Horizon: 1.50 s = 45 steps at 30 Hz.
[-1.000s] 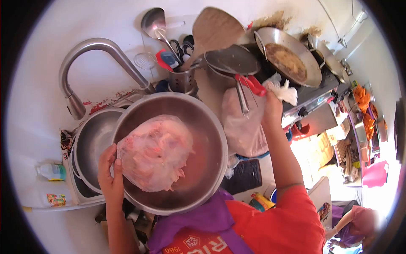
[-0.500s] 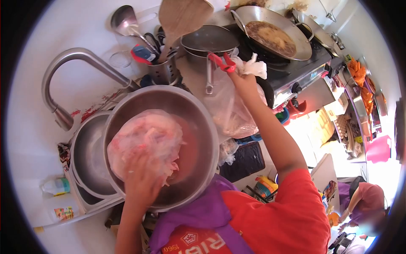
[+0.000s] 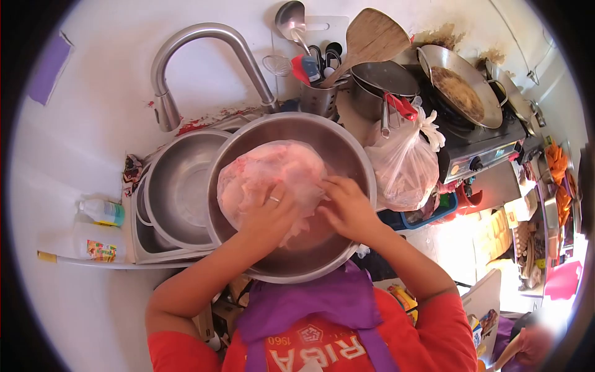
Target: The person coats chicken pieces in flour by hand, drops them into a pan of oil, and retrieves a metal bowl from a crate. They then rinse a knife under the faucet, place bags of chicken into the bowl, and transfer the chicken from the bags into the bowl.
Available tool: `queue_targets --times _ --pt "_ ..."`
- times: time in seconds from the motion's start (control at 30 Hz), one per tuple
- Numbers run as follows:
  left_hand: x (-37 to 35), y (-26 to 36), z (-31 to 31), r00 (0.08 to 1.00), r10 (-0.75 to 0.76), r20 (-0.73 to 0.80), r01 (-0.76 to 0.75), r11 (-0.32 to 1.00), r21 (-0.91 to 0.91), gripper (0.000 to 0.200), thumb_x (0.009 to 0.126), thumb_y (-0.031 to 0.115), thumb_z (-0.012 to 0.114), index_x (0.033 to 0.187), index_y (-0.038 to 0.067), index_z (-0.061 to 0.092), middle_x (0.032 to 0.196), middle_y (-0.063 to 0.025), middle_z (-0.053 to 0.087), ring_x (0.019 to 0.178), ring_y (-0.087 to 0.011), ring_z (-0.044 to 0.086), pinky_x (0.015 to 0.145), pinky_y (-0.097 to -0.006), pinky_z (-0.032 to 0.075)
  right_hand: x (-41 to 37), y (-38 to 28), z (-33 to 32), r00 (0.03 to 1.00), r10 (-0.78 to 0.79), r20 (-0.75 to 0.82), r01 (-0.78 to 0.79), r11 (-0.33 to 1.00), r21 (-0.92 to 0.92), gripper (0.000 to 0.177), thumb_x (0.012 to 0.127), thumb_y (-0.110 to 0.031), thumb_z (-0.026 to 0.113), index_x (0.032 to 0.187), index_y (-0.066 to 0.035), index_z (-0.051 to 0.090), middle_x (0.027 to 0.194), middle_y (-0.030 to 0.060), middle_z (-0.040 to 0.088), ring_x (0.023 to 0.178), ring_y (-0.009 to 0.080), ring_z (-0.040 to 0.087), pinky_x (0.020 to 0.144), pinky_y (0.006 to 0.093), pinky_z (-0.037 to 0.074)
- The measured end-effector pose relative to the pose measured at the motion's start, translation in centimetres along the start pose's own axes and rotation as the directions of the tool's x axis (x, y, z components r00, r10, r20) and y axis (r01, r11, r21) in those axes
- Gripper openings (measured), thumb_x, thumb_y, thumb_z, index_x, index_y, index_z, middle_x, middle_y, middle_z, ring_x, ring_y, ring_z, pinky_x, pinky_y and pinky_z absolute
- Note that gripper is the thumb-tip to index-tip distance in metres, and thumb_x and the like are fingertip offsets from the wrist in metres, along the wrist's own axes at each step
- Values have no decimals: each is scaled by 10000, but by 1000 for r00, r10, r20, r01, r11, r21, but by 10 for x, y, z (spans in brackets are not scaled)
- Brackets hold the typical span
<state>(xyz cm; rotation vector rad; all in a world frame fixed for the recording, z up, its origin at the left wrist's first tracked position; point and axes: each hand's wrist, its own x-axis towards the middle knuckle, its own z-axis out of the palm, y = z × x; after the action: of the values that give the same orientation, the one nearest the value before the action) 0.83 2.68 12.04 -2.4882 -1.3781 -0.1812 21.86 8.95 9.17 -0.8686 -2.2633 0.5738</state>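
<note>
A clear plastic bag of pale pink raw meat [image 3: 273,166] lies in a large steel bowl [image 3: 365,167], which has pinkish liquid at the bottom. My left hand [image 3: 271,214], with a ring on one finger, is on the near side of the bag, fingers curled on the plastic. From the right, my right hand [image 3: 347,208] grips the bag's edge with its fingertips, the thumb lower down. Some of the plastic is hidden under both hands. A red-handled tool [image 3: 401,106] rests by the pan handle, beyond my right hand.
A second steel bowl [image 3: 186,186] sits in the sink beneath a curved faucet [image 3: 204,31]. A utensil holder [image 3: 318,99] stands behind the bowl. At the right are a tied plastic bag [image 3: 406,164], a pot [image 3: 384,80] and a wok [image 3: 458,93] of oil on the stove. Another person is at lower right.
My right hand has let go of the red-handled tool beside the pan and come back to the bag in the bowl. My left hand stays on the bag. The view has turned.
</note>
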Motion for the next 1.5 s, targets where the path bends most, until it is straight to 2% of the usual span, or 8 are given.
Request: queue_targets --times 0.13,0.43,0.53,0.63,0.7,0.83,1.13,1.5 --pt "9 8 -6 982 -182 -47 184 982 50 368 699 284 582 997 70 559 1017 -92 542 1035 -247 478 926 -433 313 19 -4 33 999 19 38 -19 1000 -18 643 681 -75 658 1270 -69 400 1267 190 381 1166 376 403 946 400 389" --pt "6 0 10 996 -85 -24 83 993 -79 441 625 269 698 968 49 530 958 -116 536 910 -282 518 812 -409 401 12 -6 35 997 63 32 -65 996 53 650 691 -72 659 1286 -67 398 1259 177 399 1159 375 409 965 389 368" --pt "3 -3 24 948 -318 7 317 943 -102 330 685 203 653 933 33 518 955 -128 527 896 -292 517 795 -418 402 7 -6 2 1000 -20 9 21 992 -124 607 704 -84 660 1261 -60 422 1220 176 437 1148 363 420 961 391 367" --pt "21 -26 -6 723 -663 -194 394 626 -673 143 867 163 475 965 74 529 822 -65 546 733 -219 538 688 -325 419 -9 -4 -20 970 65 -233 -116 970 -212 540 729 -92 656 1223 -39 445 1173 162 477 1124 317 444 946 373 371" --pt "18 -47 -3 624 -779 64 412 258 -874 159 885 178 465 986 71 527 834 -40 541 739 -166 521 686 -300 414 -31 3 -16 884 205 -421 -285 949 -136 473 755 -97 650 1183 -19 465 1134 136 507 1083 262 479 923 342 381" --pt "8 -74 -10 483 -790 377 298 -257 -919 197 877 208 512 1020 75 528 854 1 530 760 -99 488 671 -258 414 -51 4 5 710 701 -60 -411 482 774 292 806 -81 603 1058 6 484 963 93 558 876 143 533 794 283 418" --pt "-10 -124 -31 462 -781 420 -17 -481 -877 165 858 216 555 937 76 593 799 -21 581 678 -120 523 579 -252 436 -12 -24 9 751 661 5 -252 279 927 154 823 -44 545 958 -14 476 889 55 553 761 101 515 728 251 424" --pt "-53 -170 -76 375 -799 470 -261 -577 -774 160 887 218 505 847 73 562 607 24 427 484 -80 330 455 -234 286 57 -60 -6 777 630 -1 -380 471 796 167 769 -21 563 892 -37 451 795 10 505 716 75 472 680 222 395"
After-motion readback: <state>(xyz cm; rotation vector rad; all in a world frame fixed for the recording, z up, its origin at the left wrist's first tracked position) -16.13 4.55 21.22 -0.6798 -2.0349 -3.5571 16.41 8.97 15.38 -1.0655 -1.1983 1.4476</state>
